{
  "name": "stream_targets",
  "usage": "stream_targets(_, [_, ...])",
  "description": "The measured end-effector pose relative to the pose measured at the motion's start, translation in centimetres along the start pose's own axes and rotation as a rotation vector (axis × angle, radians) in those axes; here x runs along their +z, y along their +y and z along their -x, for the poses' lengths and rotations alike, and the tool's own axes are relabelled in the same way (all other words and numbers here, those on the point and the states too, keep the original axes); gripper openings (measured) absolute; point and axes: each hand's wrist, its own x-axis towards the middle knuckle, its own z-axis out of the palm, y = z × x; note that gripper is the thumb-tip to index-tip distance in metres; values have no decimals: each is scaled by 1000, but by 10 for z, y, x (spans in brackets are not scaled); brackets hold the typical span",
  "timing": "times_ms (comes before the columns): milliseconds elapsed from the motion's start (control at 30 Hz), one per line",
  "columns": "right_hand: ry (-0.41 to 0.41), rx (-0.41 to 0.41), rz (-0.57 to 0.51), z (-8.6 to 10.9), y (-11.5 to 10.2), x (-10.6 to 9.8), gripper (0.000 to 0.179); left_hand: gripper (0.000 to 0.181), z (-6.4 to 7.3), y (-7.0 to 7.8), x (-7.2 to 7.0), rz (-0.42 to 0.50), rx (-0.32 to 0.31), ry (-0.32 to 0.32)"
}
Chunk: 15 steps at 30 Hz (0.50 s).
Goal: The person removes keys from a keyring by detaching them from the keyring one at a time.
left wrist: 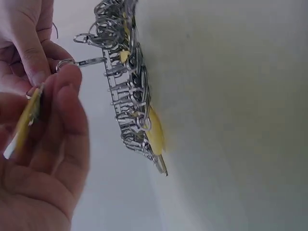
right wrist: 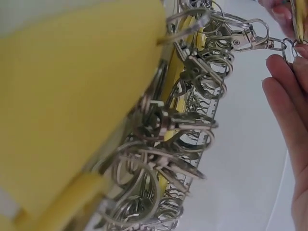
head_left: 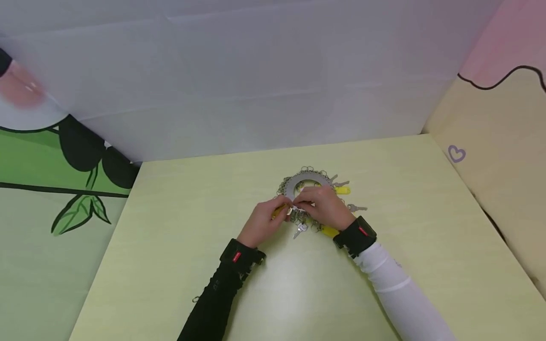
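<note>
A grey ring-shaped key holder (head_left: 292, 183) lies on the table, its rim crowded with metal clasps and split rings (right wrist: 192, 130). My left hand (head_left: 265, 221) pinches a yellow key tag (left wrist: 25, 120) just off the holder's near left side. Close against it, my right hand (head_left: 327, 207) reaches over the holder and pinches a small metal ring (right wrist: 288, 49) at the tag's end. That ring meets a clasp (left wrist: 91, 61) sticking out from the holder. Fingers partly hide the ring, so whether it is threaded through the tag is unclear.
Silver keys (head_left: 357, 208) and yellow tags (head_left: 342, 190) fan out from the holder's right side. Another key (head_left: 300, 229) hangs at its near edge. The pale table (head_left: 170, 265) meets a white wall (head_left: 273, 94) behind and a cream panel (head_left: 486, 142) at right.
</note>
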Motion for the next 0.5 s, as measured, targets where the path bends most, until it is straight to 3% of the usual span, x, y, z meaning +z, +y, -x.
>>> stream_targets(400, [-9,-17,-33,1,1,5,14,15,2,-14,3,434,-114,-46])
stream_targets(500, [-7,-7,-36,1,1,3,14,12,-1,-14,3,502,-128,-38])
